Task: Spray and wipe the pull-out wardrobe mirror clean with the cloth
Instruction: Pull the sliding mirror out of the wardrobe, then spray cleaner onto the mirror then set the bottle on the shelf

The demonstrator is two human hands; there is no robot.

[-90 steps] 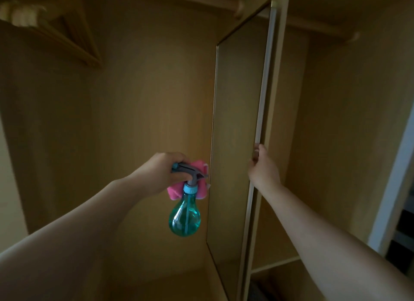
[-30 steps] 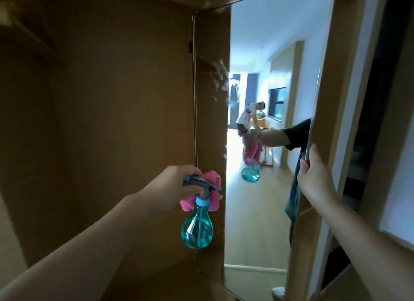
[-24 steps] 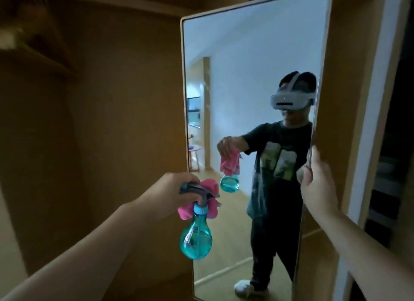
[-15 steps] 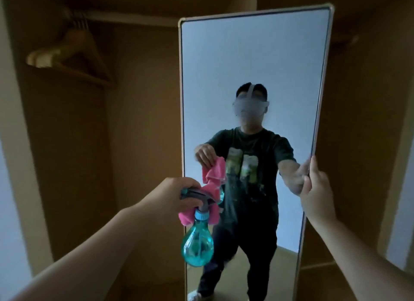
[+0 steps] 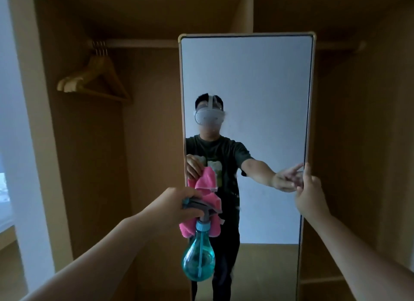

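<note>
A translucent teal, bulb-shaped plastic spray bottle [image 5: 198,259] hangs from the left hand [image 5: 177,205], which grips its grey trigger head. A thin dip tube runs down inside the bulb; the liquid level cannot be made out through the tinted wall. A bright pink cloth [image 5: 209,202] is bunched in the same hand, wrapped round the neck above the blue collar and spilling out on both sides of it. Bottle and cloth are held just in front of the lower left part of the tall, rectangular, pale-framed mirror [image 5: 257,76], with the nozzle facing the glass.

The right hand [image 5: 310,196] is at the mirror's right edge, at about mid-height. Its fingers are extended and touch the frame, the forefinger pointing up along it; the reflection shows them loosely spread. Whether the thumb hooks behind the edge cannot be told.

The mirror stands upright and faces the camera squarely, in front of an open wooden wardrobe. It reflects the person in a dark T-shirt with a white headset, both arms reaching forward, against a plain pale wall.

In the left compartment, a few light wooden clothes hangers [image 5: 94,81] hang together on a rail [image 5: 139,43] near the top. On the right, a low wooden shelf [image 5: 322,279] crosses the other compartment. At the far left stands a white wall [image 5: 13,121].
</note>
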